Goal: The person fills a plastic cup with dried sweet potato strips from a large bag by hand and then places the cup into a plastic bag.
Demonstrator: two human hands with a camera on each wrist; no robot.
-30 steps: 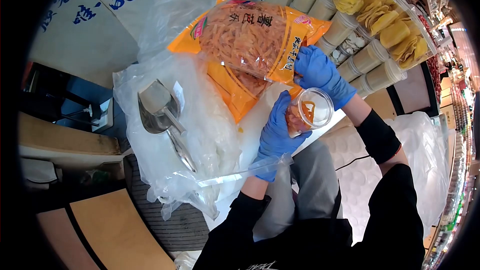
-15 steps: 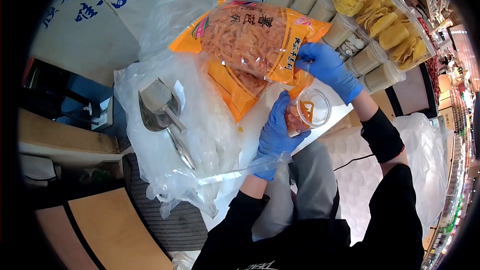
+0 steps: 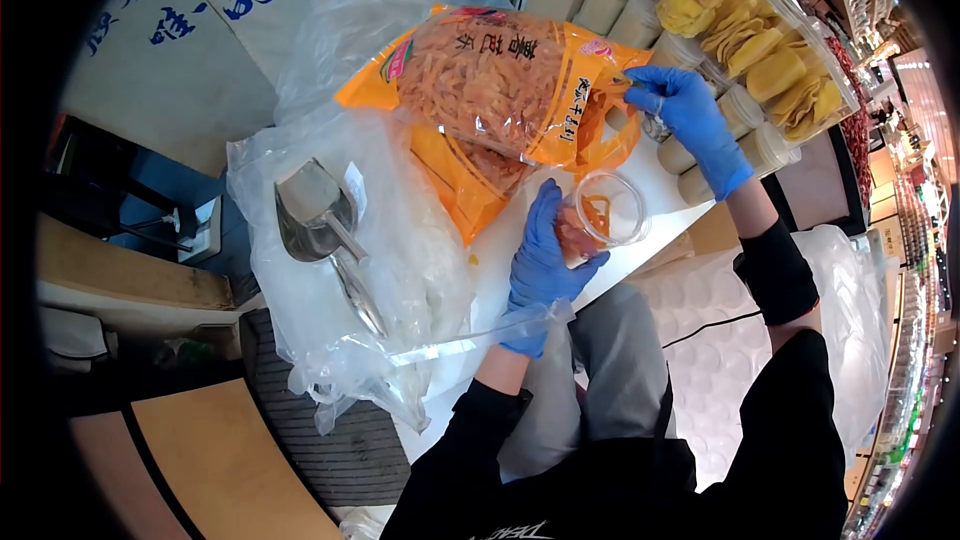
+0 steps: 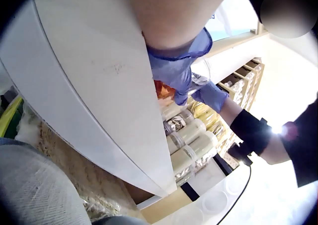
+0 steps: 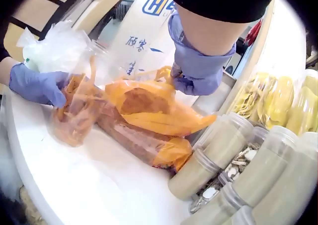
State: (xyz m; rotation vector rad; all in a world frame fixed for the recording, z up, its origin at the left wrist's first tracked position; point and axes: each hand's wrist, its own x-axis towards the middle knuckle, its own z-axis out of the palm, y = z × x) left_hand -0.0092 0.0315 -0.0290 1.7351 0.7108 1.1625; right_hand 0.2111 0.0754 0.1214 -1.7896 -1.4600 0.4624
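Got a white tabletop [image 5: 99, 185] smack in the middle, curvy-edged in the right wrist view. Seeing pale panels [image 3: 200, 20] with blue brushy characters at the upper left of the head view. Got dark ribbed matting [image 3: 340, 460] on the floor below, just beside a tan wooden panel [image 3: 215, 450] with black edging. Also spotting a pale dimpled surface [image 3: 715, 380] to the right of the tabletop. Then bright, lens-bent shelving [image 3: 915, 340] along the far right, too blurry for details. Getting light wood cubbies [image 4: 246, 83] and blown-out white glare [image 4: 293, 81] in the left wrist view.
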